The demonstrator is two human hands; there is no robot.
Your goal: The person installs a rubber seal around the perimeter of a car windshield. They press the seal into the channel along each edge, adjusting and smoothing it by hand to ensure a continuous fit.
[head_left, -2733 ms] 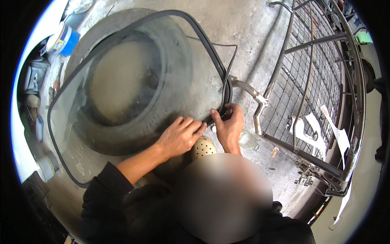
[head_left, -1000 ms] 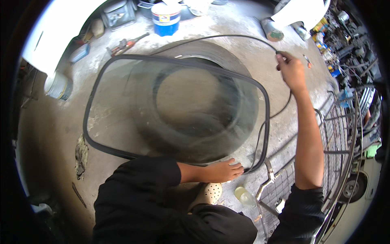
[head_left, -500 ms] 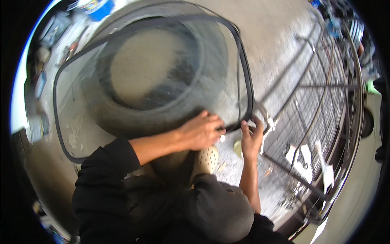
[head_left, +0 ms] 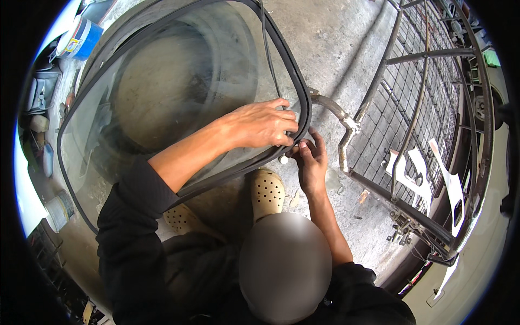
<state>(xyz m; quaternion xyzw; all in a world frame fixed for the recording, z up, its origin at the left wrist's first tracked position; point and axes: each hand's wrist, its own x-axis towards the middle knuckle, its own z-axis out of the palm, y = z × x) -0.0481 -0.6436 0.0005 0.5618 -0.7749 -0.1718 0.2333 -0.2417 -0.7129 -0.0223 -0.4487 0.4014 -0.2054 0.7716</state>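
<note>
One wide, round-cornered pane of glass (head_left: 179,92) lies across a big tyre (head_left: 119,40) on the concrete floor, right in front of the crouching person. It's see-through but hazy with dust, so the tyre's dark ring shows plainly beneath. Thick black rubber trim (head_left: 297,76) runs around its edge, and a thin dark cord (head_left: 268,49) reaches down over the glass to the near right corner.

At that corner the left hand (head_left: 262,124) rests palm down, fingers bent against the trim and cord; how hard they press I can't tell. The right hand (head_left: 313,162) comes up from below, thumb and fingers curled at the trim's outer edge, though whether they pinch it is hidden from me.

Just beside the right wrist stands a clear jar (head_left: 335,182), partly covered, its contents unclear. Farther off, to the left, are a blue-and-white bucket (head_left: 86,43) and a greyish tin (head_left: 60,211); what either contains I can't make out. A wire-mesh metal rack (head_left: 414,108) fills the right.
</note>
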